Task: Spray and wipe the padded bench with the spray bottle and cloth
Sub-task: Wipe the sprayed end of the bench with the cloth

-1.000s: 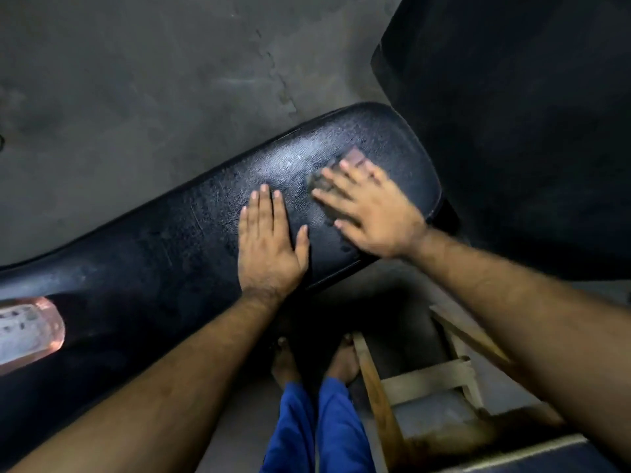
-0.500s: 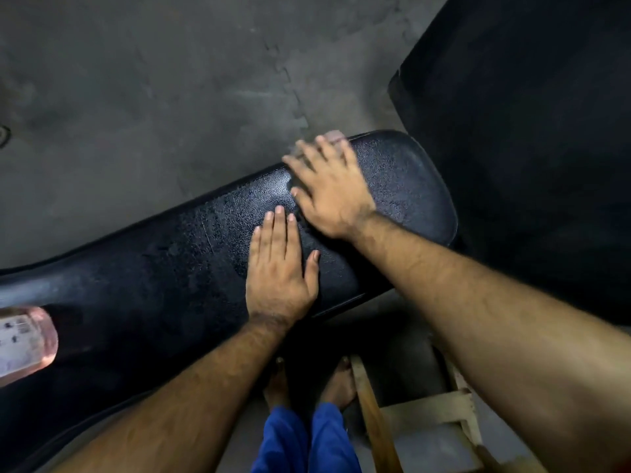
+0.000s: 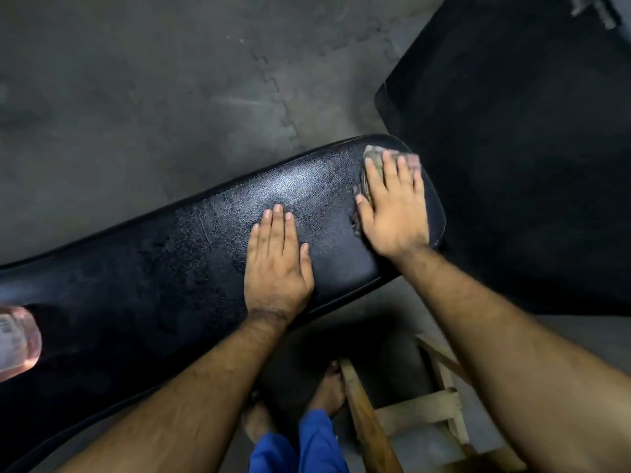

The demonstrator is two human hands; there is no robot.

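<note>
The bottle (image 3: 17,339) at the left edge holds pinkish liquid. The bench (image 3: 177,261) runs lower left to upper right. The flat right hand (image 3: 392,206) presses the cloth (image 3: 374,158) at its upper-right end; the left hand (image 3: 278,261) lies flat mid-bench.

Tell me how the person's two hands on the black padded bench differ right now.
The left hand lies bare on the black padded bench, fingers straight and together; the right hand presses a grey-brown cloth under its spread fingers. The left hand rests nearer the bench's middle, while the right hand is at its rounded end. The right hand looks motion-blurred; the left hand is sharp. Both lie flat, palms down.
</note>
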